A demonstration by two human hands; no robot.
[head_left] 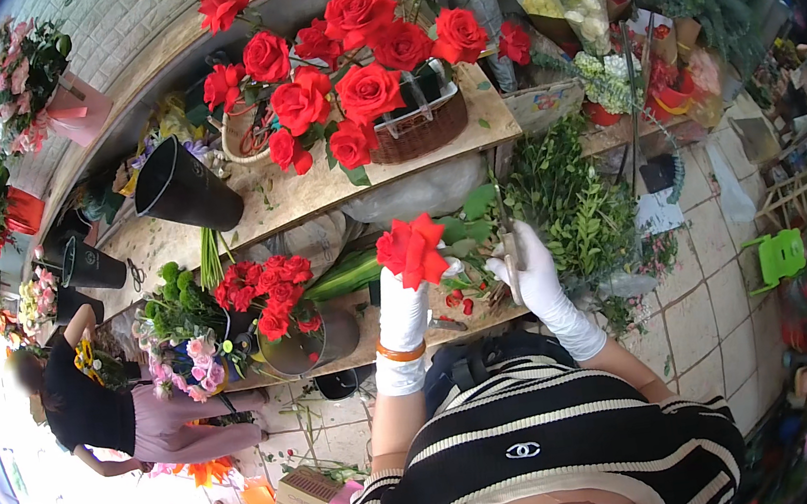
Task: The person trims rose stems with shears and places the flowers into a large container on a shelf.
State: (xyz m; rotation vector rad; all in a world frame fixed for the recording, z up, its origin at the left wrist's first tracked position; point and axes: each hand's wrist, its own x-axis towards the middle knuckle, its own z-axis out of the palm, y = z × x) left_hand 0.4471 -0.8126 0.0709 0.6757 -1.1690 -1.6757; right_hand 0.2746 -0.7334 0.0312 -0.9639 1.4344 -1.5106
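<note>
Head view: a red rose lies crosswise above a wooden workbench, bloom left, leaves right. The gloved left hand, reaching straight forward, grips it, fingers mostly hidden behind the bloom; the gloved right hand, angled inward, clasps a long tool pointing away. Beyond stands a wicker basket.

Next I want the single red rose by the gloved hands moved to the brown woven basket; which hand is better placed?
Left, most likely: the white-gloved left hand appears to hold the red rose, while the white-gloved right hand is occupied with a long, slim tool.
</note>
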